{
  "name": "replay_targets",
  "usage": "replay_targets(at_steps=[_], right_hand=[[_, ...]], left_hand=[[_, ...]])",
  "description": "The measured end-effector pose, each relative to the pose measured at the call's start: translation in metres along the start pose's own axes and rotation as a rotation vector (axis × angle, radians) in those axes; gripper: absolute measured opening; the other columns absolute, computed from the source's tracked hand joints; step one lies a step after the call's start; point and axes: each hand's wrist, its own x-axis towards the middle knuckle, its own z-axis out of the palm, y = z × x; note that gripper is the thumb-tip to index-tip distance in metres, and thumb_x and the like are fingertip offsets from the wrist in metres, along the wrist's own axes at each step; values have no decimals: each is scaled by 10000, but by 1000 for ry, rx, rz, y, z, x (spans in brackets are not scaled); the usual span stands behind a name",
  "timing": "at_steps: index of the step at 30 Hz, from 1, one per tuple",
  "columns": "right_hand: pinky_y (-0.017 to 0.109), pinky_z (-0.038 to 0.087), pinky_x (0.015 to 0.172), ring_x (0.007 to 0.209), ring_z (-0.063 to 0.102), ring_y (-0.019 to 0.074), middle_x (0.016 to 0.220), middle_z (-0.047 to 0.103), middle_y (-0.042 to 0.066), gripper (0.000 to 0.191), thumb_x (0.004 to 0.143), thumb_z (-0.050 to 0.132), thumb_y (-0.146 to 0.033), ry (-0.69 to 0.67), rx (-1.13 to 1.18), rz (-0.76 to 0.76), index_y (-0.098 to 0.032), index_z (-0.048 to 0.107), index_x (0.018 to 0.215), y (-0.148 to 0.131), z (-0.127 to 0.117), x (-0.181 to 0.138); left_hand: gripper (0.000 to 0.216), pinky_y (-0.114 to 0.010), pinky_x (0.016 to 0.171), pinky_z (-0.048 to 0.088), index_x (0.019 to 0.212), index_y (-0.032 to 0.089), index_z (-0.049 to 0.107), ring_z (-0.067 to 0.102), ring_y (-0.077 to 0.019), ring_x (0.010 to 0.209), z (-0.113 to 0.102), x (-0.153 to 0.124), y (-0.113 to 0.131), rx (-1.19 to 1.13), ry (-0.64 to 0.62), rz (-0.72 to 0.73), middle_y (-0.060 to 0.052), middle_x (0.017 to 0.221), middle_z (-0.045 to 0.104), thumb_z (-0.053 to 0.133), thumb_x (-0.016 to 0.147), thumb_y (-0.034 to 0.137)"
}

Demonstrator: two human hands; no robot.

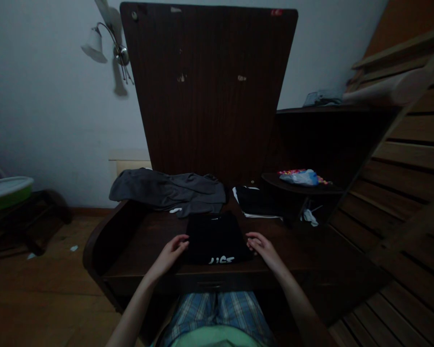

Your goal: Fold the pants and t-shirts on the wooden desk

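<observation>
A folded black garment (pixel 215 237) with white lettering at its near edge lies on the dark wooden desk (pixel 137 250) in front of me. My left hand (pixel 172 251) rests at its left edge, fingers curled against the cloth. My right hand (pixel 260 246) touches its right edge, fingers bent at the fabric. Neither hand lifts the garment. Behind it a crumpled grey garment (pixel 166 192) lies at the back left of the desk. A second folded black and white garment (pixel 255 202) sits at the back right.
A tall dark wooden board (pixel 206 86) stands upright behind the desk. A small shelf on the right bears a colourful plastic packet (pixel 300 177). Wooden slats (pixel 412 193) lean along the right. A wall lamp (pixel 104 46) hangs upper left. A low stand (pixel 7 193) stands at far left.
</observation>
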Motion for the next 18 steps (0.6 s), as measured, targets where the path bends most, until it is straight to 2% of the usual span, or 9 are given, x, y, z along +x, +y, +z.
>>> replay_targets(at_steps=[3,6,11,18], right_hand=[[224,331,458,515,493,123,543,520,-37,479,557,607,-576,-21,-8,37,-189,554,836,4,7,7],[236,362,518,539,508,120,563,552,-35,460,571,639,-520,-31,28,-9,-181,553,870,6,11,8],[240,349,534,506,473,105,517,524,-55,453,508,700,-469,-12,23,-35,-176,562,824,4,11,6],[235,319,495,458,423,87,479,474,-67,434,437,716,-500,88,28,-41,-189,520,667,8,10,9]], left_hand=[[416,-213,583,356,955,143,554,480,-103,589,5,8,-1,1,-41,-8,43,601,523,614,629,396],[393,-206,579,354,940,148,558,470,-93,564,7,9,-6,-16,-43,37,54,571,519,634,611,349],[313,-191,540,343,843,154,573,447,-78,525,4,8,-13,-51,70,88,65,541,490,637,608,351],[373,-181,486,339,773,162,543,448,-75,492,1,10,-20,-148,227,57,70,537,467,658,563,448]])
